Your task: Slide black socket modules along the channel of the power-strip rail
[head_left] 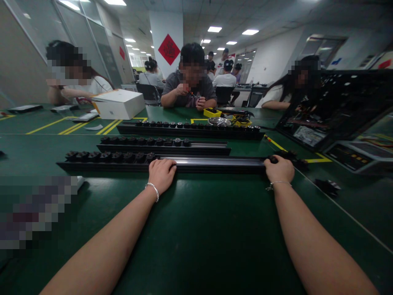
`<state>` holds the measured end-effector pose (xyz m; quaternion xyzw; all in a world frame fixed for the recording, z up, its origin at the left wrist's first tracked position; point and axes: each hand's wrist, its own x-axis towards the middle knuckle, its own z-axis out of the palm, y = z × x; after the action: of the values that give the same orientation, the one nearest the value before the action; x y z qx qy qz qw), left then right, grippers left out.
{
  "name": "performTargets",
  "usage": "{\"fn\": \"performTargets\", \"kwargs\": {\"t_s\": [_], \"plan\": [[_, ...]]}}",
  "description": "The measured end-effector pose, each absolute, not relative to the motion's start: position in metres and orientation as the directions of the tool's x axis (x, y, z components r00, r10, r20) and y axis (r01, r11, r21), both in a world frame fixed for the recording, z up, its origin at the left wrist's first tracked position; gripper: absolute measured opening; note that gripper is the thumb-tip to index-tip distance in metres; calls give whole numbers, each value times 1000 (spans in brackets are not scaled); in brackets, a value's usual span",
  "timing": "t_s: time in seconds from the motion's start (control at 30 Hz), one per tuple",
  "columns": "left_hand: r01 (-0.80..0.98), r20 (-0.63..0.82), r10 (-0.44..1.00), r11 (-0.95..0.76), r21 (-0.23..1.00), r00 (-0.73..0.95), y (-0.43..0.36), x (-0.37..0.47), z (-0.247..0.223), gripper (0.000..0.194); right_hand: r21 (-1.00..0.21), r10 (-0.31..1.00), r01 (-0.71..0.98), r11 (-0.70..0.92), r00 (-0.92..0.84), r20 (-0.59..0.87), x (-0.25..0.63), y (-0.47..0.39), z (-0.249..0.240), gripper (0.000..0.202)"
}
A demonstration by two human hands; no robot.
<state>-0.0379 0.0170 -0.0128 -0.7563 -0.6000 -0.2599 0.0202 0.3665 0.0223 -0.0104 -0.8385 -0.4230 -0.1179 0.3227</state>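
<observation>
A long black metal channel (208,162) lies across the green table in front of me, like the body of a power strip. Several black socket-like modules (116,156) fill its left part, while the silvery inside of its right part shows. Beside the last module, my left hand (162,174) grips the channel, fingers curled over its far edge. At the channel's right end, my right hand (280,169) is closed around a small black module (273,159), partly hidden by the fingers.
Two similar channels, a shorter one (208,148) and a longer one (190,131), lie beyond. Loose black modules (328,187) sit at right near an open black computer case (331,106). A white box (119,104) stands at the back left. Co-workers sit around the table.
</observation>
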Motion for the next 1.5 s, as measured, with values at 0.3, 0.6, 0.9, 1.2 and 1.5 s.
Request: {"fn": "performTargets", "kwargs": {"t_s": [0.3,0.6,0.9,1.2,1.5], "plan": [[923,408,901,-273,272,146,17,-38,-12,24,-472,605,767,-435,637,478,368,21,-9,41],[923,412,899,-274,271,146,16,-38,-12,24,-495,572,745,-447,664,482,376,23,-11,42],[926,403,904,-266,269,143,17,-38,-13,24,-551,547,681,-482,726,418,379,20,-7,47],[922,408,902,-269,279,140,17,-38,-13,24,-583,525,644,-494,756,390,381,17,-2,46],[924,412,900,-268,273,140,18,-39,-14,24,-579,507,624,-525,776,377,390,18,-1,47]]}}
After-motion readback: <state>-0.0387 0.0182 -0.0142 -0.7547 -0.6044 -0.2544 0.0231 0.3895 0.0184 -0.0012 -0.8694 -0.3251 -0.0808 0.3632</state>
